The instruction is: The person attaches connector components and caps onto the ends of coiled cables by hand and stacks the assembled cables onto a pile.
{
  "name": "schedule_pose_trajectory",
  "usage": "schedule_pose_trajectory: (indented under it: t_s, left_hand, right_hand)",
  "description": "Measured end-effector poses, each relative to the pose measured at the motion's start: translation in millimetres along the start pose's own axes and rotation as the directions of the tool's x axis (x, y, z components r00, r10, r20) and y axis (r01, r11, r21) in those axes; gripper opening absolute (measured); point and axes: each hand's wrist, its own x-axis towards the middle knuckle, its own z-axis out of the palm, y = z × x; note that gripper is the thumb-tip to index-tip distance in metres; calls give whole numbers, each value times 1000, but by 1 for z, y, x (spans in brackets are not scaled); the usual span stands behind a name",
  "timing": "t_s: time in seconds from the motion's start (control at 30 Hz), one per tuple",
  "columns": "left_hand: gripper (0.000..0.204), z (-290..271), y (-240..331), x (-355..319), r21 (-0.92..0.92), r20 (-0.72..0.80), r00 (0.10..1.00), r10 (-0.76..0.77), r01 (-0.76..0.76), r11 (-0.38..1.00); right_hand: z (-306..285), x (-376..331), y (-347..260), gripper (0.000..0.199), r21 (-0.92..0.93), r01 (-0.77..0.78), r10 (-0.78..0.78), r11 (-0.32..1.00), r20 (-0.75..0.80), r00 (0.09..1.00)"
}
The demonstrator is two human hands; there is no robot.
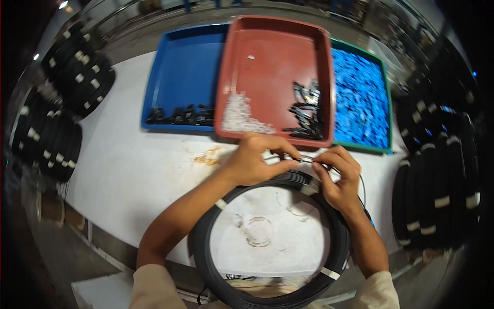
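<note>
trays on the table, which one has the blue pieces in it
The green tray, rightmost, holding the blue pieces; the red tray and blue tray show none.

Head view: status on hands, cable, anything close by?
Left hand and right hand pinching thin black cable, close together. Black coil with white bands below them. Red tray just beyond the hands.

Coil (202, 242) at near edge of table (113, 159), three trays (272, 72) abreast behind — stacked coils (46, 136) left and right
</note>
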Motion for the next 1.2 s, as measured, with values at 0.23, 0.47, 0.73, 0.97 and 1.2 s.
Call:
schedule_pose_trajectory:
  t_s: [0.23, 0.47, 0.73, 0.97, 1.2]
  left_hand:
    - [14, -54, -3, -19, 543, -38, 908, 417, -331, 772]
    - [12, -190, -36, -79, 806, -220, 951, 219, 50, 590]
    - [12, -248, -71, -105, 741, -391, 916, -84, 368, 561]
    - [26, -273, -79, -80, 719, -332, 939, -86, 311, 622]
    - [22, -268, -66, -55, 920, 14, 948, -319, 113, 375]
  right_hand:
    - [12, 6, -11, 19, -35, -30, 32, 999, 47, 998]
    - [6, 5, -12, 46, -195, 57, -16, 979, 207, 978]
    - [10, 11, -15, 59, -228, 50, 24, 972, 311, 950]
    - [19, 16, -24, 38, -200, -41, 99, 979, 287, 953]
    - [13, 14, -26, 33, -242, -110, 183, 964, 305, 935]
